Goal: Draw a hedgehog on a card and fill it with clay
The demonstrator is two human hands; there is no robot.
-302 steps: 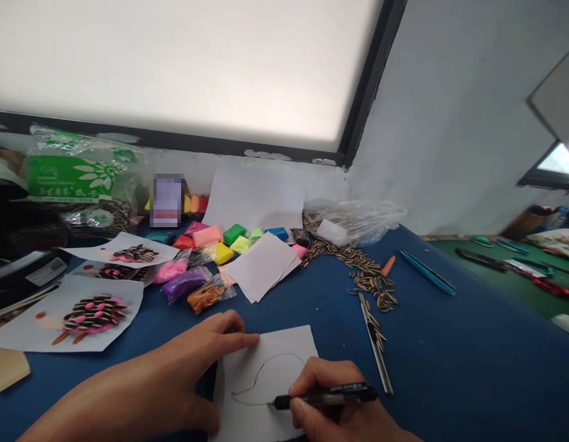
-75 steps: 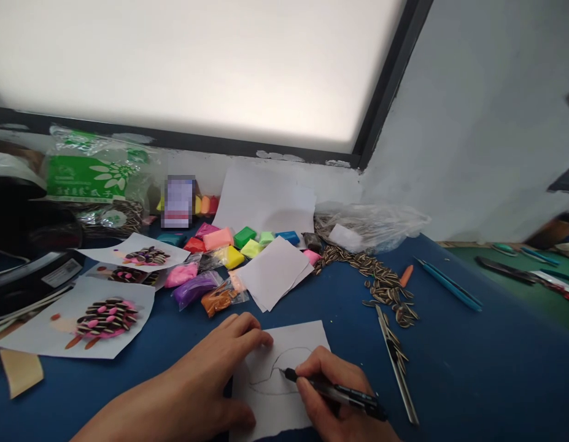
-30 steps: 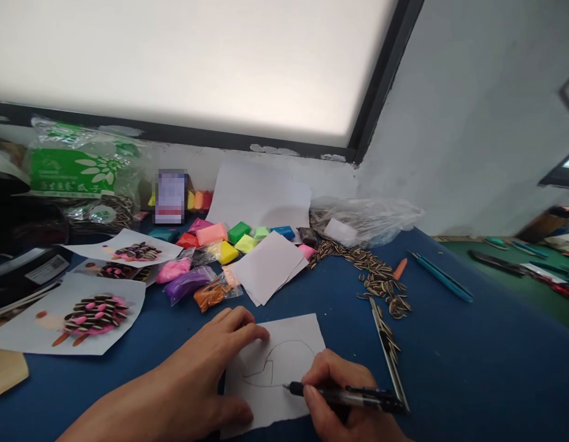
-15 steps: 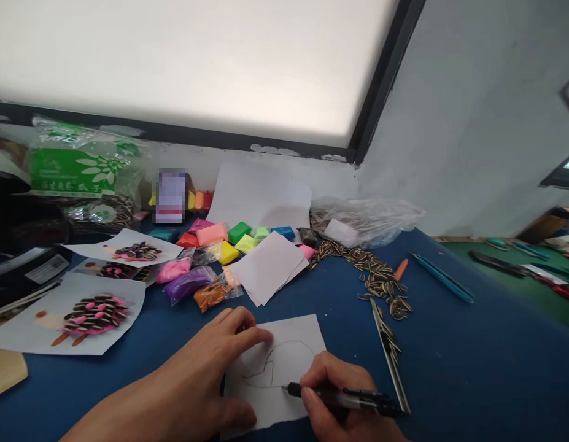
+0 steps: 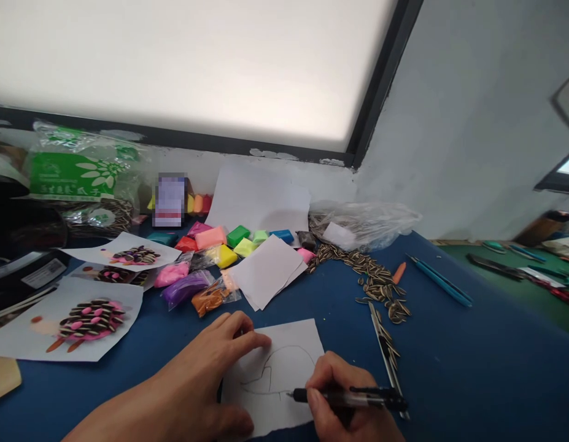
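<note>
My right hand (image 5: 344,399) grips a black pen (image 5: 353,398), its tip at the lower line of a pencil-thin drawing on a white sheet of paper (image 5: 284,414). A rounded outline with a pointed left end and a short stroke beneath it shows on the sheet. Spread over the paper's left side, my left hand (image 5: 220,374) presses it with thumb and fingers apart. Further left lies a paper with a hedgehog (image 5: 93,319) made of clay and sunflower seeds. Right of the drawing rests a metal utility knife (image 5: 389,362).
Several clay packets (image 5: 187,285) and blank paper pieces (image 5: 266,270) lie beyond my hands. Sunflower seeds (image 5: 380,276) spill from a clear bag (image 5: 367,221). Blue tweezers (image 5: 441,280) lie at right. A green seed bag (image 5: 77,175) and a phone-like screen (image 5: 170,199) stand at the back.
The pen tip has shifted slightly right along the lower line. A short downward stroke now shows below that line. My left hand stays on the paper.
</note>
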